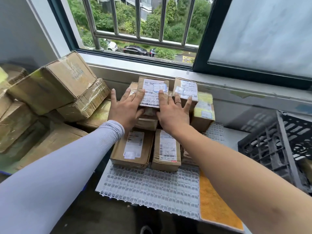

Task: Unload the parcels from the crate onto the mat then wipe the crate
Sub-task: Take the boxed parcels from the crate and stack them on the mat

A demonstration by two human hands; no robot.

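While both hands' spread fingers (141, 93) cover the top parcel (152, 92), its label is half hidden.

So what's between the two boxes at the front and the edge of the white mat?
Nothing: in the head view, the white mat lies bare from the front parcels to its near edge. The orange cloth lies off to the right.

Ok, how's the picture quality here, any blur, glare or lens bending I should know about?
Head view: soft daylight from the window, no harsh shadows or glare. Wide-angle bending bows the window frame and stretches both forearms near the edges. Labels on the top parcel under the left hand and right hand are smeared, mostly unreadable; the black crate at right looks soft.
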